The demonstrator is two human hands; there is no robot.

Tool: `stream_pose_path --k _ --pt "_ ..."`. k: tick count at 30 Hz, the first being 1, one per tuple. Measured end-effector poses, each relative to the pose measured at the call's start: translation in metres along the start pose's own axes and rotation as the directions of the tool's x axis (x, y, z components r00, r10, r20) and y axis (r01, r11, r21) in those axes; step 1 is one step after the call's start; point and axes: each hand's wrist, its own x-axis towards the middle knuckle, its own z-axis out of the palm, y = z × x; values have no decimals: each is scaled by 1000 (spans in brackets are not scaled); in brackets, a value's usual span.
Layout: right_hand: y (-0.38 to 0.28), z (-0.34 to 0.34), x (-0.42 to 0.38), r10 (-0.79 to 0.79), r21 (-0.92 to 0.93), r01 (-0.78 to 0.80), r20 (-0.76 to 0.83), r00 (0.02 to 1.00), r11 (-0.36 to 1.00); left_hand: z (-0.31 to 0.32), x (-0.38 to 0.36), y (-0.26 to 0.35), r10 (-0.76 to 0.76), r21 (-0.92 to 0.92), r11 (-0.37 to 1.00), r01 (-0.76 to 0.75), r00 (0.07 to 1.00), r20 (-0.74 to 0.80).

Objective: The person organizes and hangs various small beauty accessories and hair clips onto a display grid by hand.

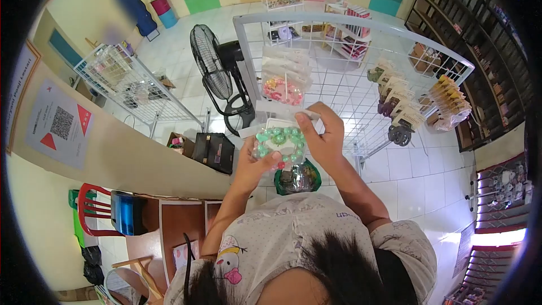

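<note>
A clear packet with a green beaded bracelet (278,137) and a white card is in front of my chest. My left hand (252,162) grips its lower left side, with the thumb across the front near a red bead. At the upper right, my right hand (326,135) pinches the packet's top edge between thumb and fingers. Just beyond it, packets of pink beaded bracelets (284,89) hang on the white wire grid rack (339,87). A green-rimmed basket (298,178) with clear plastic-wrapped contents stands below my hands.
A black standing fan (212,62) is left of the rack. Carded hair clips (400,134) and yellow packets (450,99) hang on its right. A black box (213,152) sits on the floor at left. Dark shelves (477,51) line the right wall.
</note>
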Motion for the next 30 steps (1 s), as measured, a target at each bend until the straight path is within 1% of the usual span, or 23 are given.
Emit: stream_pose_path --k 3,6,9,12,13,15,16,17,20,21,22,23,24,25,26,28,29,30 --pt "8 3 7 8 -7 -8 -13 1000 1000 -12 4 -9 51 -17 999 -50 997 58" --pt "15 5 11 63 5 -62 -24 998 998 -20 4 -13 61 -11 998 -62 996 -71" --pt "24 8 14 104 31 -102 -55 993 994 -30 2 -2 -9 -81 997 -2 991 -135" --pt "27 12 21 116 46 -112 -91 989 993 -55 9 -3 140 -42 986 -159 945 -294" --pt "30 12 25 121 -4 -122 -84 989 993 -58 8 3 146 -55 983 -173 935 -324" --pt "35 13 30 134 -103 -140 -69 989 985 -59 6 18 187 -69 973 -219 931 -315" --pt "33 15 30 45 -113 -68 -193 980 991 -59 6 23 207 -76 967 -242 927 -311" --pt "27 20 31 -44 -132 2 -314 948 991 -58 9 24 212 -58 968 -244 921 -328" --pt "29 24 15 -135 -57 122 -430 893 991 -50 10 28 209 38 978 -206 963 -173" --pt "32 20 4 -117 -45 108 -362 925 993 -41 10 26 195 29 981 -192 967 -162" --pt "31 17 -4 -97 -37 90 -292 952 995 -33 11 27 218 90 974 -209 971 -94" --pt "26 17 -11 -27 8 28 -153 988 1000 -23 13 29 233 148 963 -227 972 -25" --pt "13 19 -12 27 63 -23 -65 998 998 -14 14 30 241 204 948 -245 969 47" --pt "13 17 -13 19 59 -18 -22 1000 998 -4 17 32 236 180 952 -249 968 91" --pt "13 15 -13 12 54 -13 20 1000 998 2 20 32 237 179 951 -252 966 99" --pt "14 11 -8 -13 65 15 -37 999 998 12 28 33 247 175 948 -266 961 121" --pt "14 9 -4 -26 71 31 -66 997 997 17 33 32 270 110 953 -282 956 114" --pt "13 8 -1 -20 66 26 -87 996 998 19 37 33 269 101 954 -281 956 115"
